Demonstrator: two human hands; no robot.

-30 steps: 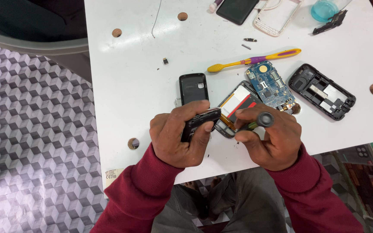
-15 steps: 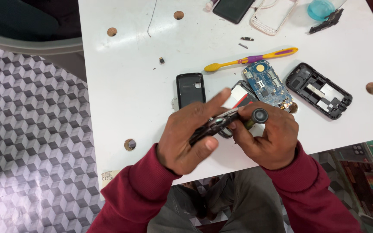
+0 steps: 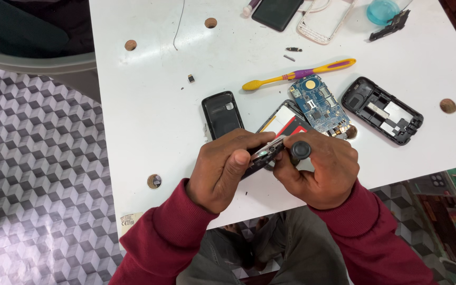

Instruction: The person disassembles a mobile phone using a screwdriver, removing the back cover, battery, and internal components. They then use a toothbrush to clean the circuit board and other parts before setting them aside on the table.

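Gripping closed around a small dark phone part [image 3: 262, 157] with the left hand [image 3: 222, 171], fingers curling over its top and thumb pressing from the near side, low in the middle of the frame. Pinching a black-handled screwdriver [image 3: 300, 151] with the right hand [image 3: 320, 171], fingers wrapping tightly round the handle, round cap showing above the knuckles, tip hidden against the held part. Both hands touching each other over the near edge of the white table [image 3: 149, 116], maroon sleeves [image 3: 159, 240] running down to the bottom of the frame.

Just beyond the fingers, lying flat: a black back cover [image 3: 221, 113] to the left, a phone body with a red and white label [image 3: 286, 121] partly hidden by the hands, and a blue circuit board [image 3: 316, 104] touching it. Farther right, resting apart, a black phone frame [image 3: 382, 110].

Beyond the board, stretching slantwise, a yellow and purple toothbrush [image 3: 299, 74]. Near it, sitting loose, small dark screws [image 3: 293, 49].

At the upper edge of the frame, lying partly cut off: a black phone [image 3: 276, 11], a white keypad cover [image 3: 327, 22], and a teal round dish [image 3: 382, 10].
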